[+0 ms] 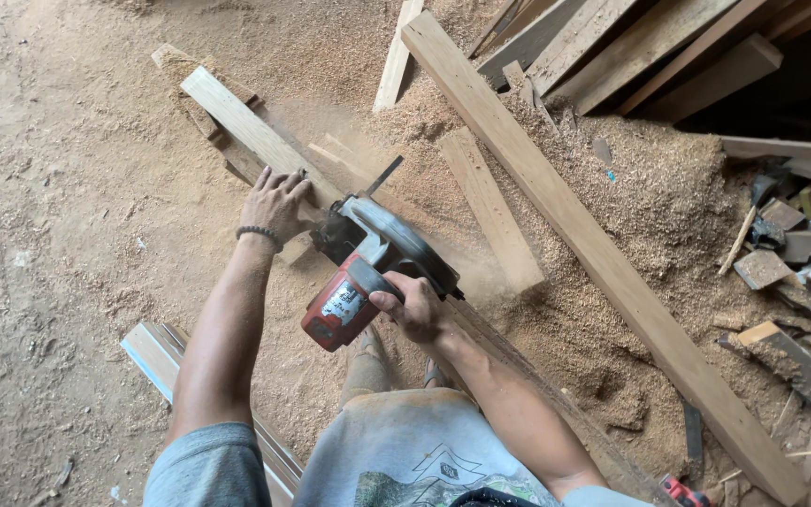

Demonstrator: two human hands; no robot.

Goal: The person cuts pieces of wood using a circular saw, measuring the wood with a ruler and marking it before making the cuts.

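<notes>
Clearly a rip or trim cut is in hand, judging by the dust spraying off the blade. The circular saw [368,268], red motor body and grey guard, sits on the narrow board [246,127] that runs diagonally up and away from the person over the sawdust-covered floor [58,188].

The right hand [415,305] is clenched round the saw's handle, at the near end of the saw. The left hand [277,199] lies flat with fingers spread on the board, just beyond and to the left of the saw, pressing it down; it wears a bead bracelet [259,234] at the wrist. Blade contact is hidden by the guard, so how far along the cut stands cannot be told.

Relative to the saw: a short plank [490,207] lies just to its right, a long beam [593,253] further right, well apart. A heap of sawdust [668,188] sits beyond the beam, with scrap offcuts [790,244] at the far right. A pale strip [157,352] lies on the ground near and left of the saw, beside the person's left arm.

Judgement: the next move calls for a steady push of the saw along the board, with the left hand kept clear of the blade's line, since it rests close ahead of the guard.
</notes>
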